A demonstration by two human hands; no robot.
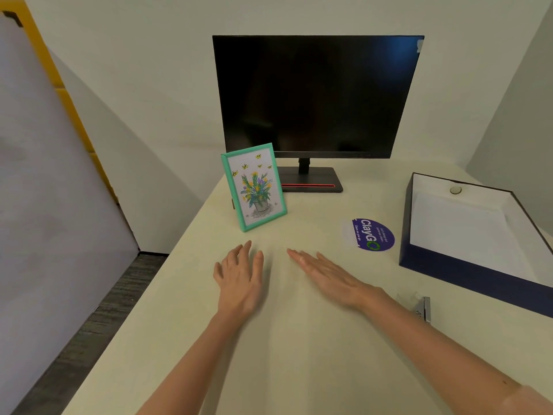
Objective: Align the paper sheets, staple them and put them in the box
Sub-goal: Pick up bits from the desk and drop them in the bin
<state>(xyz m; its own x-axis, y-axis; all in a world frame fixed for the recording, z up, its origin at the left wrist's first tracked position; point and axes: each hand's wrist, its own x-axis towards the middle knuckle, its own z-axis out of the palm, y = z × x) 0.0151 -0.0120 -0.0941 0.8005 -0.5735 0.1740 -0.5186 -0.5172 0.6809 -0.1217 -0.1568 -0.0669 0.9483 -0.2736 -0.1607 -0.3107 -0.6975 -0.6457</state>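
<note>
My left hand (239, 280) and my right hand (326, 274) lie flat on the cream desk, fingers spread, holding nothing. Under and between them the paper sheets (282, 295) are almost the same colour as the desk; only a faint corner shows near my right fingertips. A small silver stapler (422, 307) lies just right of my right wrist. The open box (466, 274), navy outside and white inside, stands at the right edge of the desk, beyond the stapler.
A teal picture frame (254, 187) with a flower drawing stands just beyond my left hand. A dark monitor (314, 97) stands at the back. A round purple sticker (369, 235) is on the desk. The desk's left edge drops to the floor.
</note>
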